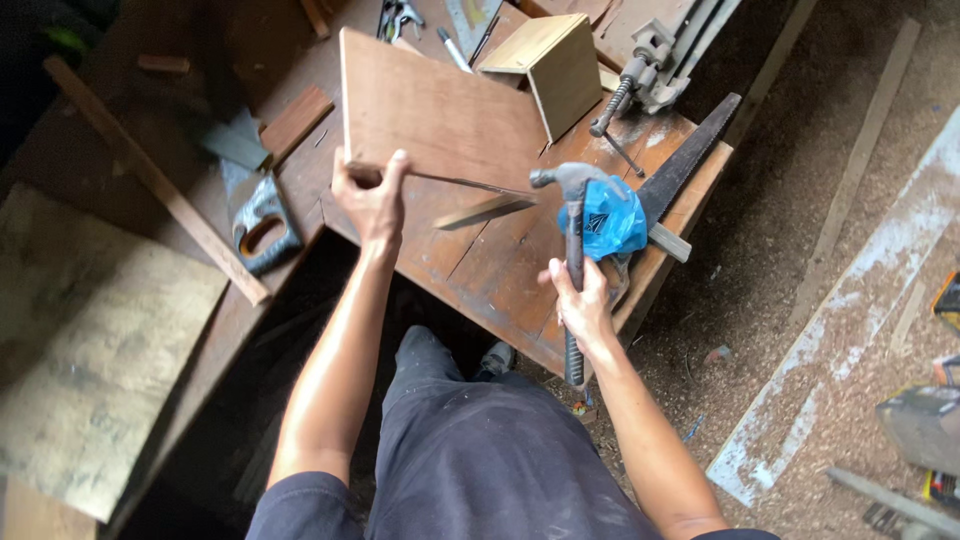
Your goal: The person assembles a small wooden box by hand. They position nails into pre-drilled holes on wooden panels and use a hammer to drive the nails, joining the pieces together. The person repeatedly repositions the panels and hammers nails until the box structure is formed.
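Meanwhile, your left hand (pixel 372 197) gripped the near edge of a flat brown wooden panel (pixel 440 115), thumb raised and fingers curled over its lower left corner, holding it tilted on the workbench (pixel 480 270). Your right hand (pixel 580 303) was wrapped tightly around the dark handle of a claw hammer (pixel 572 215), whose metal head hovered just right of the panel's near edge. A blue plastic bag (pixel 612 220) lay touching the hammer's right side, with a handsaw (pixel 690 160) behind it. Farther off stood a small open wooden box (pixel 560 65) and a metal clamp (pixel 640 70).
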